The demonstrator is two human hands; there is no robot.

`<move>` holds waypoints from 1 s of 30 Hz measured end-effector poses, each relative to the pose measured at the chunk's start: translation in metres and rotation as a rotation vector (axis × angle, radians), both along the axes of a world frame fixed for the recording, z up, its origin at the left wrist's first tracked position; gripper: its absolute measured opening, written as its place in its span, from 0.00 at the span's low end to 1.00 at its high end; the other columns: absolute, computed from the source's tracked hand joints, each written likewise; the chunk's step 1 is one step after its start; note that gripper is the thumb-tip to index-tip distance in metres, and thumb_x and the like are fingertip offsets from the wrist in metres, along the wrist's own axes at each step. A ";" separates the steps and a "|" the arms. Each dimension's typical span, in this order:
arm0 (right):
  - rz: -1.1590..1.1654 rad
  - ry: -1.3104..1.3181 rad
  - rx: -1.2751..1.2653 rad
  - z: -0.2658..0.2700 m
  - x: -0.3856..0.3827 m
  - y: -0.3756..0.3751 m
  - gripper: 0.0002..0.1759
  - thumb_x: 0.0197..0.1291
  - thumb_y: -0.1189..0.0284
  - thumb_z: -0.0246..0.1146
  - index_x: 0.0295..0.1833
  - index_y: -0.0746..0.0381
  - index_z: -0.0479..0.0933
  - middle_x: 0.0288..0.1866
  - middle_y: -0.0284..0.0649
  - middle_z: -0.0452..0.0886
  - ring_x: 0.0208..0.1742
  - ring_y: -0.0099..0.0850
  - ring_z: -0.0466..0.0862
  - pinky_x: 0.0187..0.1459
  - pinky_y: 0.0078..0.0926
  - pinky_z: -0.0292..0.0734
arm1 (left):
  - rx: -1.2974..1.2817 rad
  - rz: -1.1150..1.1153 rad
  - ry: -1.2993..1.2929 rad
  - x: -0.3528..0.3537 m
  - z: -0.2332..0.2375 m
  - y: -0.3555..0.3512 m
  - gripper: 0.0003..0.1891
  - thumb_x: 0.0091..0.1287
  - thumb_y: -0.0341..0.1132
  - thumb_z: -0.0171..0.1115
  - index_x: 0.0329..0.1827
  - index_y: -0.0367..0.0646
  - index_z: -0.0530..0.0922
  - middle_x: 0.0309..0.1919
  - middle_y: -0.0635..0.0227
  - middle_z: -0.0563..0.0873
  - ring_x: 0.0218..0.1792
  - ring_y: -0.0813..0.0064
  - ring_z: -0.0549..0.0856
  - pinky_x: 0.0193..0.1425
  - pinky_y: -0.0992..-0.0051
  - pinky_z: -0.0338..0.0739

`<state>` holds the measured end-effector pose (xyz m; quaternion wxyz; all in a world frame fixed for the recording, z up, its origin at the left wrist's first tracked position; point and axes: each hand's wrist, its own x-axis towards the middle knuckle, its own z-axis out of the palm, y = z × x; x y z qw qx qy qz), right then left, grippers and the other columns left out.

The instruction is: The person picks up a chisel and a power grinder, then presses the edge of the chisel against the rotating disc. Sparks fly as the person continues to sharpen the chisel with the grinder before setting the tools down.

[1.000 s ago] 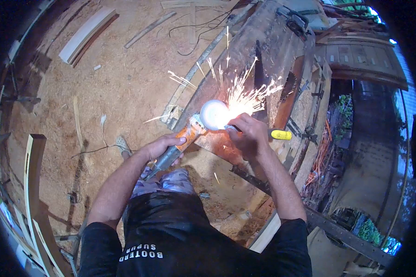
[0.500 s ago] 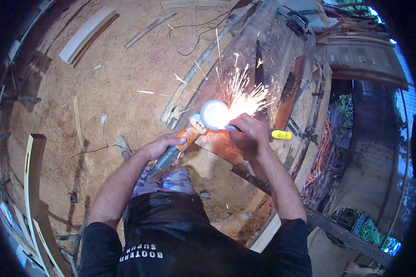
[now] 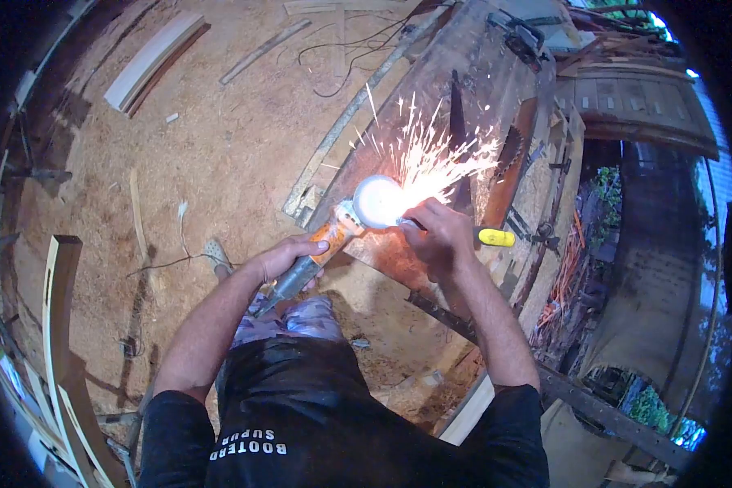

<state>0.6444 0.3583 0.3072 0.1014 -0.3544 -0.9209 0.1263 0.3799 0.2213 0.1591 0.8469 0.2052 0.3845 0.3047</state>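
My left hand (image 3: 289, 259) is wrapped around the orange and grey body of an angle grinder (image 3: 327, 246). The grinder's round disc (image 3: 376, 202) glows white, and bright sparks (image 3: 435, 159) fan up and right from its edge. Close to the disc's right side, my right hand (image 3: 437, 232) is closed, pinching a small metal piece (image 3: 407, 222) against the edge. Most of that piece is hidden by fingers and glare, so its kind does not show. Beneath both hands lies the worn wooden bench (image 3: 366, 154). A yellow-handled object (image 3: 496, 237) lies just right of my right hand.
A toothed saw blade (image 3: 508, 154) lies on the bench beyond my right hand. Farther back rests a dark power tool (image 3: 516, 37). Sawdust covers the ground at left, with planks (image 3: 154, 63) and a cable (image 3: 183, 262). An upright timber (image 3: 57, 317) stands at lower left.
The spark spray has changed shape, reaching a little farther right. Both hands and the grinder stay almost in the same place.
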 end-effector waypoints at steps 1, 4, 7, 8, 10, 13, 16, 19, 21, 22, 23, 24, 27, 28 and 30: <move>0.003 0.004 -0.001 0.000 0.000 0.000 0.06 0.58 0.69 0.73 0.39 0.54 0.83 0.37 0.36 0.84 0.35 0.40 0.89 0.34 0.39 0.85 | 0.002 -0.002 -0.006 0.000 -0.001 0.000 0.30 0.72 0.59 0.65 0.56 0.39 0.73 0.32 0.61 0.85 0.25 0.69 0.89 0.29 0.69 0.86; 0.016 0.012 -0.008 -0.003 0.003 0.000 0.06 0.58 0.69 0.73 0.39 0.54 0.83 0.37 0.37 0.84 0.35 0.40 0.88 0.34 0.40 0.84 | -0.005 -0.006 0.003 0.000 0.000 0.000 0.30 0.72 0.59 0.65 0.56 0.39 0.73 0.32 0.60 0.85 0.26 0.69 0.89 0.30 0.69 0.86; 0.023 0.009 -0.008 -0.001 0.003 0.000 0.06 0.57 0.69 0.73 0.39 0.54 0.83 0.37 0.37 0.84 0.35 0.41 0.88 0.34 0.39 0.84 | 0.000 0.010 0.011 0.000 0.004 0.001 0.30 0.72 0.59 0.65 0.56 0.39 0.74 0.34 0.60 0.85 0.27 0.69 0.89 0.30 0.69 0.86; 0.013 0.016 -0.005 -0.001 0.003 0.000 0.06 0.57 0.69 0.73 0.40 0.54 0.83 0.37 0.37 0.84 0.35 0.41 0.88 0.34 0.40 0.84 | -0.002 0.007 0.013 0.000 0.005 0.001 0.30 0.71 0.59 0.65 0.56 0.39 0.73 0.34 0.60 0.85 0.27 0.69 0.89 0.30 0.69 0.86; -0.006 0.030 0.002 -0.003 0.002 -0.001 0.07 0.57 0.69 0.73 0.40 0.54 0.83 0.37 0.37 0.84 0.36 0.41 0.88 0.34 0.40 0.84 | -0.006 0.000 0.015 0.000 0.004 0.001 0.30 0.71 0.60 0.65 0.57 0.39 0.73 0.35 0.60 0.85 0.27 0.69 0.89 0.30 0.69 0.86; 0.017 0.023 0.042 -0.003 0.002 0.003 0.06 0.57 0.69 0.73 0.39 0.54 0.83 0.37 0.37 0.84 0.36 0.41 0.88 0.35 0.40 0.84 | -0.005 -0.020 -0.021 -0.002 0.002 0.001 0.31 0.71 0.59 0.65 0.59 0.39 0.72 0.35 0.60 0.85 0.27 0.69 0.89 0.31 0.69 0.86; 0.009 0.013 0.025 -0.003 0.001 0.003 0.06 0.57 0.69 0.73 0.38 0.54 0.83 0.36 0.37 0.84 0.36 0.40 0.88 0.35 0.41 0.85 | -0.019 -0.021 -0.006 -0.002 0.002 0.001 0.31 0.71 0.59 0.65 0.59 0.39 0.72 0.35 0.61 0.85 0.27 0.69 0.89 0.30 0.69 0.86; -0.004 -0.023 -0.005 0.000 0.000 0.000 0.06 0.57 0.69 0.73 0.37 0.54 0.82 0.36 0.37 0.84 0.36 0.40 0.88 0.35 0.40 0.85 | -0.019 -0.008 0.012 -0.001 0.004 0.001 0.30 0.71 0.59 0.65 0.58 0.39 0.73 0.35 0.61 0.85 0.26 0.69 0.88 0.30 0.69 0.86; 0.009 -0.003 -0.011 0.000 0.000 -0.002 0.06 0.57 0.70 0.73 0.37 0.54 0.82 0.36 0.37 0.84 0.35 0.40 0.88 0.35 0.39 0.84 | -0.019 -0.002 0.014 -0.001 0.004 0.001 0.31 0.71 0.59 0.65 0.58 0.39 0.73 0.35 0.61 0.84 0.26 0.69 0.88 0.30 0.69 0.86; 0.015 0.007 -0.014 0.000 0.000 -0.002 0.06 0.57 0.70 0.73 0.37 0.54 0.82 0.36 0.37 0.84 0.35 0.40 0.88 0.34 0.39 0.84 | -0.019 0.000 0.015 -0.001 0.004 0.001 0.31 0.71 0.59 0.65 0.58 0.38 0.72 0.35 0.61 0.84 0.26 0.69 0.88 0.29 0.69 0.86; 0.019 0.012 -0.015 0.001 0.000 -0.002 0.06 0.57 0.70 0.73 0.38 0.54 0.82 0.36 0.37 0.84 0.35 0.40 0.88 0.34 0.39 0.84 | -0.024 -0.006 0.012 -0.001 0.003 0.001 0.31 0.71 0.59 0.65 0.59 0.38 0.72 0.35 0.61 0.84 0.26 0.69 0.89 0.29 0.69 0.86; 0.022 0.017 -0.016 0.002 0.000 -0.002 0.06 0.57 0.70 0.73 0.38 0.55 0.82 0.36 0.37 0.84 0.35 0.40 0.88 0.34 0.38 0.84 | -0.028 -0.012 0.009 -0.001 0.002 0.001 0.32 0.71 0.59 0.65 0.60 0.38 0.72 0.35 0.61 0.84 0.26 0.69 0.89 0.29 0.69 0.86; 0.019 0.029 0.006 0.001 0.000 -0.001 0.06 0.57 0.70 0.73 0.38 0.55 0.82 0.37 0.37 0.84 0.35 0.40 0.88 0.34 0.38 0.85 | -0.029 -0.011 0.002 -0.001 0.000 0.001 0.32 0.71 0.59 0.65 0.60 0.38 0.72 0.35 0.61 0.84 0.26 0.69 0.89 0.29 0.69 0.86; 0.017 0.033 0.017 0.000 -0.001 -0.001 0.06 0.57 0.70 0.73 0.38 0.54 0.82 0.37 0.37 0.84 0.35 0.40 0.88 0.34 0.38 0.85 | -0.028 -0.007 0.000 -0.001 0.001 0.001 0.32 0.71 0.59 0.65 0.60 0.38 0.72 0.35 0.61 0.84 0.26 0.68 0.89 0.29 0.69 0.86; 0.021 0.011 0.029 -0.001 0.000 0.002 0.06 0.57 0.70 0.73 0.39 0.54 0.82 0.37 0.37 0.84 0.36 0.40 0.88 0.34 0.38 0.85 | -0.024 -0.002 0.006 -0.001 0.004 0.001 0.31 0.71 0.59 0.65 0.59 0.39 0.72 0.34 0.61 0.84 0.26 0.69 0.89 0.29 0.69 0.86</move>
